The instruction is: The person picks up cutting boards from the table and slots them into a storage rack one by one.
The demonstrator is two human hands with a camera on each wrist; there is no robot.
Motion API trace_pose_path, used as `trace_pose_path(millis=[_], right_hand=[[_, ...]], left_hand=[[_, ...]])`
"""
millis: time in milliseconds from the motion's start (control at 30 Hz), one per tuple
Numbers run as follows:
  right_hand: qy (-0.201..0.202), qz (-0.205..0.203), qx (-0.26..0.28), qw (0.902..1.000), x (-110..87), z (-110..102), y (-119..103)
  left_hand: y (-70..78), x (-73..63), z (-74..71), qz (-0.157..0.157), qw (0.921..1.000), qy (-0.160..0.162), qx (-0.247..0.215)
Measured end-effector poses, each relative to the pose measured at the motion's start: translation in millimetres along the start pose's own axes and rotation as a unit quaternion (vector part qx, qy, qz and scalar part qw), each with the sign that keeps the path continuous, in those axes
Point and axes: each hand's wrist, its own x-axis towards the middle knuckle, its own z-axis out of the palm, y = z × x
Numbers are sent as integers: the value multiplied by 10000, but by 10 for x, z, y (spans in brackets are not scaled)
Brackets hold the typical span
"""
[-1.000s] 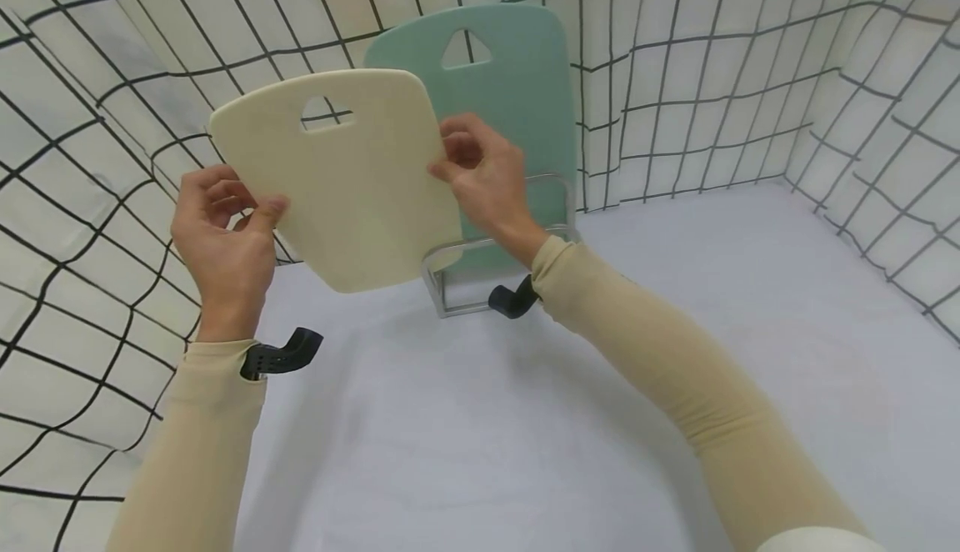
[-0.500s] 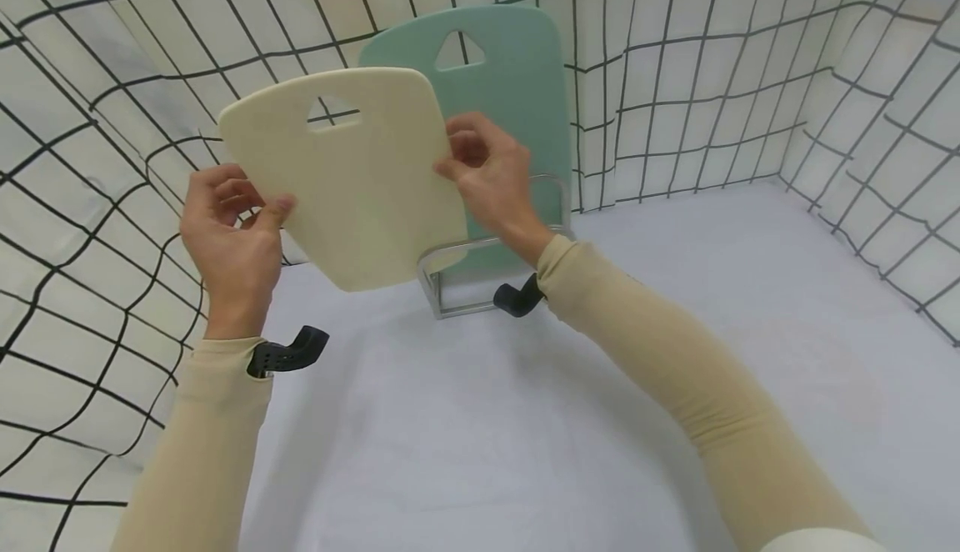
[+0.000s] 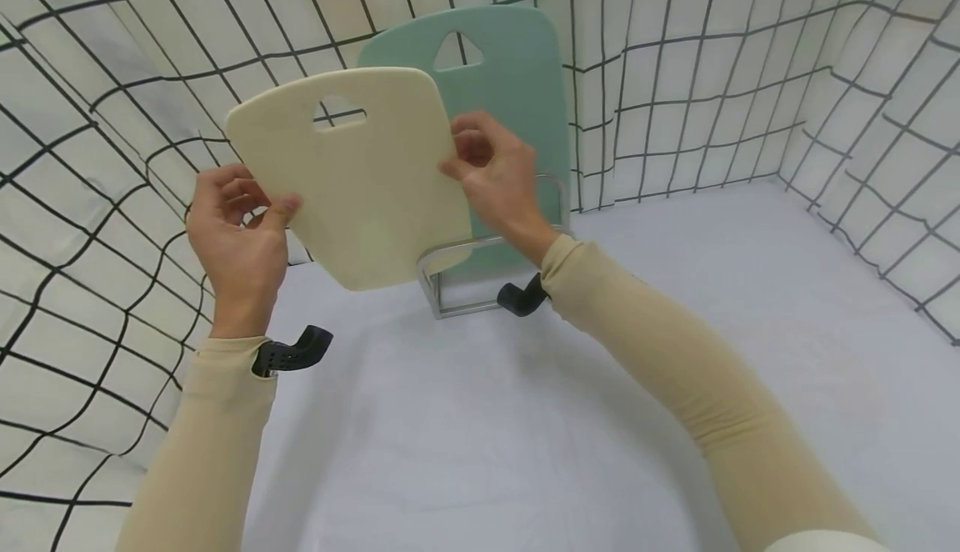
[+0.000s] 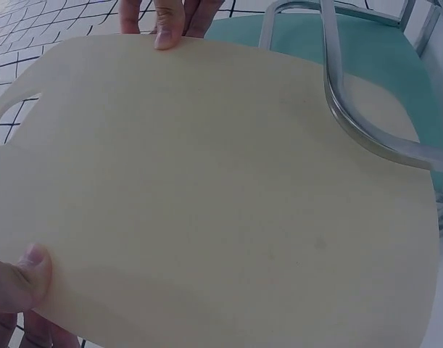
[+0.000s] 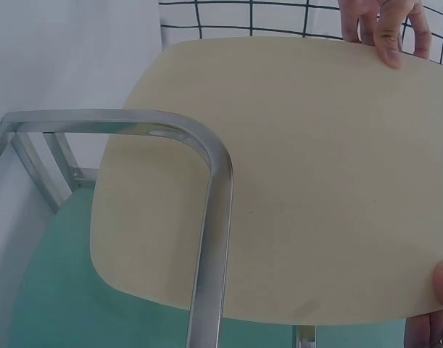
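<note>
A cream cutting board (image 3: 375,193) is held up between both hands, tilted, its handle hole at the top. My left hand (image 3: 240,239) pinches its left edge, thumb on the near face. On the opposite edge my right hand (image 3: 495,173) pinches it the same way. The board's lower right corner sits behind the front bar of a metal rack (image 3: 457,313), inside the frame, while its lower left part sticks out past the rack. Behind it a green cutting board (image 3: 517,77) stands upright in the rack. The right wrist view shows the rack's bar (image 5: 220,188) crossing in front of the cream board.
White cloth (image 3: 480,435) covers the surface under the rack. A black-and-white grid-patterned curtain (image 3: 697,85) hangs behind and along both sides. Black wrist mounts (image 3: 296,352) stick out from the sleeves.
The cream board and both hands have shifted slightly to the right, while the rack and green board shift slightly left in the view. Both hands keep their hold on the board.
</note>
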Motion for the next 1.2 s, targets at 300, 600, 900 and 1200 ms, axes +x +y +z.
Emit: trace_pose_path(millis=[300,600,900,1200], right_hand=[[99,-9,-34,9999,11,-74,29],[123,105,-105,9998,16,-160,49],[75,163,-147,9997,14,-234,65],[45,184,-130,9997,19,-279,70]], left_hand=[[-7,-4,76,38,9999,-73,-114],[26,-2,166,-5,9992,-105,-377],[44,-5,217,34,9996,-161,-212],[38,-12,268,90,9997,-221,-72]])
